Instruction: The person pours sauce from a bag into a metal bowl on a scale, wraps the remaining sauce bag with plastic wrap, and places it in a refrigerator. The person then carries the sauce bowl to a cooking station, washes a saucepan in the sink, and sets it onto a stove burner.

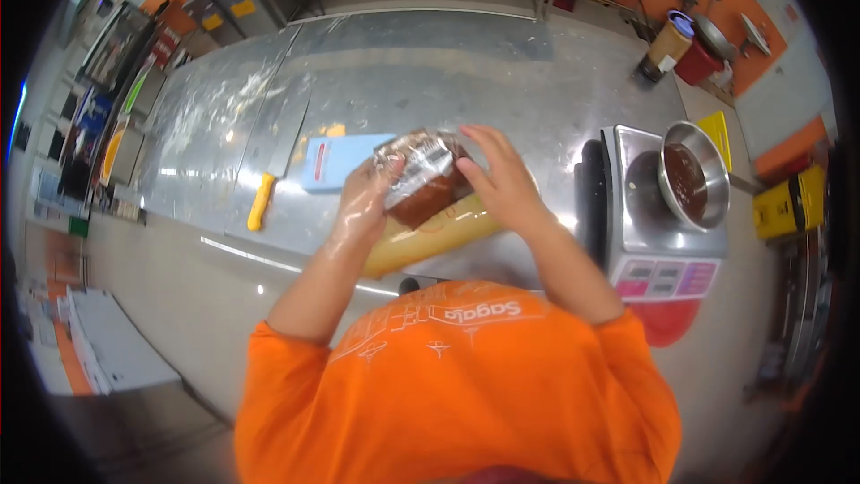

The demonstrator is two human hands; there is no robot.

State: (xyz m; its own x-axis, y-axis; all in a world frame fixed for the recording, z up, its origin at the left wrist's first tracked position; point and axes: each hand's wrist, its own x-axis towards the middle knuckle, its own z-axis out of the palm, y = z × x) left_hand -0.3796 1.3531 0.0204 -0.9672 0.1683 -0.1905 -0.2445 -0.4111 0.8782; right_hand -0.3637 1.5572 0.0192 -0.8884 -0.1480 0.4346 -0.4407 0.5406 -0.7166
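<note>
A brown, chocolate-coloured block [419, 206] in crinkled clear plastic is held up in front of my body. My left hand [360, 202] is closed on its left side, thumb on top; shiny clear plastic, seemingly a glove, covers this hand and wrist. At the block's right end my right hand [506, 184] holds it between thumb and fingers, which stand apart. Underneath is a yellowish rounded board [430, 249] with faint red markings, partly hidden by the block and hands. A light blue flat slab [339, 164] lies left of the block.
On the steel table [385, 90], a yellow-handled knife [261, 202] lies left, near yellow crumbs. At right stands a scale [640, 215] carrying a metal bowl [717, 166] with brown chocolate-like mass. A blue-capped bottle [667, 47] stands at the far right corner. White residue smears the table's left part.
</note>
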